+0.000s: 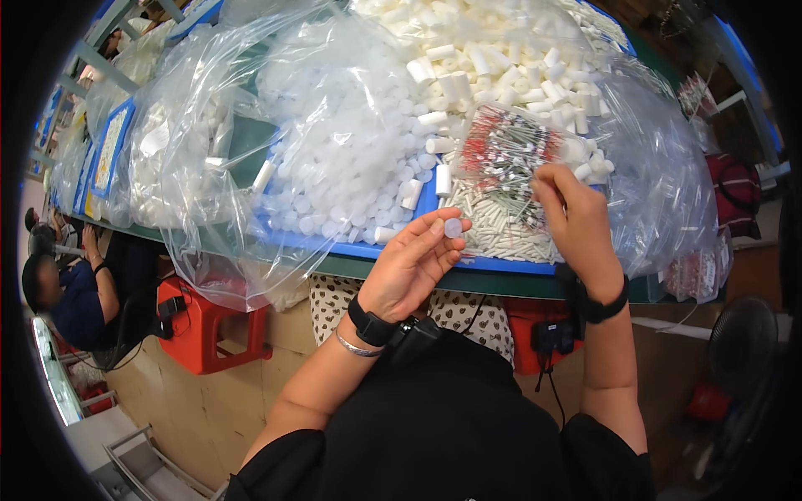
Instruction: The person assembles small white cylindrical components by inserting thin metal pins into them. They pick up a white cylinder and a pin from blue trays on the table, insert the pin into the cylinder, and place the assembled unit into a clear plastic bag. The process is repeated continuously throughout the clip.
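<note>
My left hand [422, 258] pinches a small translucent round plastic cap [453, 228] between thumb and fingers. It is above the front edge of a blue tray [351, 248] heaped with similar translucent caps [334, 188]. My right hand [576, 224] is at the near right corner of a clear box of thin metal pins [511, 142] with red and white ends. Its fingers are closed together; what they hold, if anything, is too small to make out. Short thin white sticks [501, 227] lie below the box. White foam-like cylinders [480, 71] are piled behind it.
Clear plastic bags [200, 167] drape over the left of the green table [368, 268], with another bag [660, 167] at the right. Red stools [200, 326] stand beneath the table edge. Another person [79, 292] sits at the far left. A dark fan [743, 338] stands at right.
</note>
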`<action>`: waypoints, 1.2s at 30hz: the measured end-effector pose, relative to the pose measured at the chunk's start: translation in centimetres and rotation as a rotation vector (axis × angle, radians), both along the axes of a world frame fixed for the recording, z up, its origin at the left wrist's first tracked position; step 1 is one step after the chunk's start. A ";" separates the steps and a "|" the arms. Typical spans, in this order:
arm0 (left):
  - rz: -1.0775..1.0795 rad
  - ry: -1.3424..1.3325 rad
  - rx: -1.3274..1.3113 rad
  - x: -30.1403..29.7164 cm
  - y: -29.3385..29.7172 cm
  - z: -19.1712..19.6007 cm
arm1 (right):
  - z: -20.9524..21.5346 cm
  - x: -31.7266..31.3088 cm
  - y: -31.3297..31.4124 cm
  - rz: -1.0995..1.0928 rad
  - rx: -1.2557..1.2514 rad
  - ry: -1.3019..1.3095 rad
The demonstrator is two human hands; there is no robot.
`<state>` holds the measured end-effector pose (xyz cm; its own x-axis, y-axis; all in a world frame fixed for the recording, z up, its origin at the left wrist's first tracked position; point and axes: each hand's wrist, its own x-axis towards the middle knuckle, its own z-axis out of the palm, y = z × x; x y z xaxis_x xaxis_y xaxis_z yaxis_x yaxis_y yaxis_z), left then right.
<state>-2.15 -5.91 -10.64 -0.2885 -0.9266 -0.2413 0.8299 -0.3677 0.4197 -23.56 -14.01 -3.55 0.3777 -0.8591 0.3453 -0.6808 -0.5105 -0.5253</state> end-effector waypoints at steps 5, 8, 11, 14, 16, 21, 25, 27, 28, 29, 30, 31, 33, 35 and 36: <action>-0.029 0.051 0.019 -0.1 0.6 -0.4 | -0.2 1.6 4.3 0.171 0.155 -0.069; -0.025 0.055 0.029 0.0 1.0 -0.8 | -1.4 2.2 5.2 0.224 0.097 -0.047; -0.028 0.072 0.023 -0.1 1.1 -1.1 | -1.5 2.6 5.8 0.190 0.043 -0.058; -0.040 0.082 0.019 -0.4 1.2 -1.1 | -1.5 1.7 6.3 0.128 0.034 -0.103; -0.003 0.037 -0.001 -0.5 1.5 -0.8 | -1.7 1.5 6.5 0.128 0.036 -0.151; 0.058 -0.044 -0.052 -0.3 1.6 -1.0 | -2.7 1.2 6.9 0.115 0.058 -0.277; 0.093 -0.167 0.003 -0.7 1.7 -0.2 | -2.4 1.2 7.7 0.112 0.116 -0.205; 0.080 -0.188 -0.014 -1.0 1.4 -0.1 | -1.9 1.0 7.7 0.109 0.151 -0.207; 0.081 -0.201 -0.015 -1.1 1.6 0.1 | -1.9 1.0 7.8 0.113 0.177 -0.214; 0.082 -0.213 -0.015 -1.1 1.7 0.2 | -2.2 0.9 7.9 0.111 0.159 -0.228; 0.068 -0.193 -0.030 -1.0 1.7 -0.2 | -2.6 0.7 7.8 0.109 0.142 -0.241; 0.062 -0.186 -0.036 -1.0 1.7 -0.3 | -2.9 0.6 7.9 0.111 0.127 -0.255; 0.052 -0.171 -0.049 -1.1 1.8 -0.4 | -3.1 0.4 7.9 0.101 0.109 -0.299; 0.054 -0.153 -0.041 -1.0 2.0 -0.4 | -3.1 0.2 8.0 0.097 0.106 -0.338; 0.055 -0.144 -0.038 -0.9 2.0 -0.5 | -2.9 0.2 8.0 0.096 0.111 -0.355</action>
